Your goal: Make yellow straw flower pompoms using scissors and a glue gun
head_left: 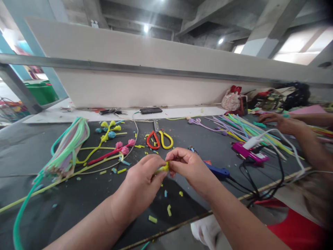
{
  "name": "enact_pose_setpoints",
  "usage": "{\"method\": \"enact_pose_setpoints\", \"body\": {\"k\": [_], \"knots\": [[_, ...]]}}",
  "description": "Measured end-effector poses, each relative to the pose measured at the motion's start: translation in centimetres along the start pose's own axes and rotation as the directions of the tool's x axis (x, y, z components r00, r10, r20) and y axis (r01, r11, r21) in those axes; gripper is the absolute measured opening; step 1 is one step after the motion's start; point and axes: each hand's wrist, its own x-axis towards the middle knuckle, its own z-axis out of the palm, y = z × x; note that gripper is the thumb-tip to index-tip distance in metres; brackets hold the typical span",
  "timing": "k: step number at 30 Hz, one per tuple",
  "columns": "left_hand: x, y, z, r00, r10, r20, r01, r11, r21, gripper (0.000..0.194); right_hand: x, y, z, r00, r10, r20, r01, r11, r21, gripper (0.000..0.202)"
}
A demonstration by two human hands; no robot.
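Observation:
My left hand (145, 178) pinches a short piece of yellow pipe cleaner (165, 167) between thumb and forefinger. The fingertips of my right hand (186, 165) are closed on the other end of this piece, which is partly hidden by the fingers. Just beyond my hands lie scissors (157, 137) with one red and one yellow handle loop. To the left rest a yellow stem with yellow and blue buds (108, 133) and a red stem with pink buds (121, 150). A blue-handled tool (218, 171) lies beside my right wrist, partly hidden.
Bundled pipe cleaners (74, 146) lie at left, loose ones (241, 130) at right. A magenta power strip (249, 153) with cables sits near another person's hand (282, 123). A phone (151, 110) lies by the back panel (156, 88). Cut scraps (153, 219) litter the dark tabletop.

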Motion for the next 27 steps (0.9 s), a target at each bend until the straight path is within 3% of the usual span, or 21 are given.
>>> {"method": "enact_pose_setpoints", "body": {"k": [5, 13, 16, 18, 21, 23, 25, 27], "knots": [[-0.3, -0.6, 0.1, 0.989, 0.125, 0.074, -0.132, 0.986, 0.101, 0.011, 0.2, 0.4, 0.1, 1.0, 0.007, -0.004, -0.006, 0.999, 0.034, 0.008], [-0.2, -0.3, -0.6, 0.966, 0.12, 0.229, -0.174, 0.956, 0.235, 0.019, 0.3, 0.2, 0.4, 0.997, 0.065, -0.032, -0.062, 0.993, 0.1, 0.008], [-0.3, -0.2, -0.5, 0.965, 0.115, 0.237, -0.167, 0.962, 0.217, 0.018, 0.1, 0.0, 0.7, 0.995, 0.096, -0.03, -0.092, 0.989, 0.113, 0.007], [-0.3, -0.2, -0.2, 0.977, 0.116, 0.179, -0.147, 0.975, 0.17, 0.016, 0.0, -0.2, 0.7, 0.994, 0.113, -0.006, -0.111, 0.986, 0.121, 0.006], [0.0, -0.2, 0.2, 0.999, 0.01, 0.05, -0.012, 0.999, 0.05, 0.013, -0.2, -0.9, -0.1, 0.991, 0.123, 0.048, -0.123, 0.992, 0.01, 0.006], [0.3, -0.1, 0.3, 0.984, -0.18, 0.016, 0.181, 0.975, -0.127, 0.006, -0.4, -1.5, -1.1, 0.998, 0.046, -0.038, -0.053, 0.975, -0.214, 0.017], [0.8, -0.1, 0.2, 0.904, -0.42, 0.081, 0.418, 0.824, -0.382, 0.006, -0.5, -2.0, -2.2, 0.968, -0.133, -0.211, 0.03, 0.901, -0.432, 0.03], [1.2, 0.1, -0.2, 0.785, -0.584, 0.207, 0.571, 0.55, -0.61, 0.017, -0.5, -2.1, -2.9, 0.932, -0.235, -0.274, 0.069, 0.86, -0.505, 0.033]]}}
